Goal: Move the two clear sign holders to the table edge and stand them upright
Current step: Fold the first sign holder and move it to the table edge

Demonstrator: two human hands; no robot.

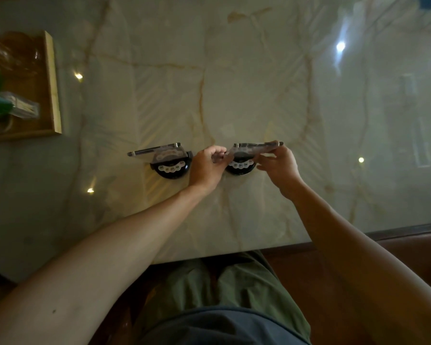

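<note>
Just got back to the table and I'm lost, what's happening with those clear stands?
A person seated at the marble table is handling two clear sign holders. Both hands are on the right sign holder: the left hand at its left end, the right hand at its right end. The left sign holder sits untouched beside it. A wooden tray lies at far left.

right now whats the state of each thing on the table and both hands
left sign holder: standing on its black base, no hand on it
right sign holder: on its black base, gripped by both hands
left hand: closed on the right sign holder's left end
right hand: closed on the right sign holder's right end
wooden tray: at far left, holding blurred items
marble table: glossy, reflecting lights
</note>
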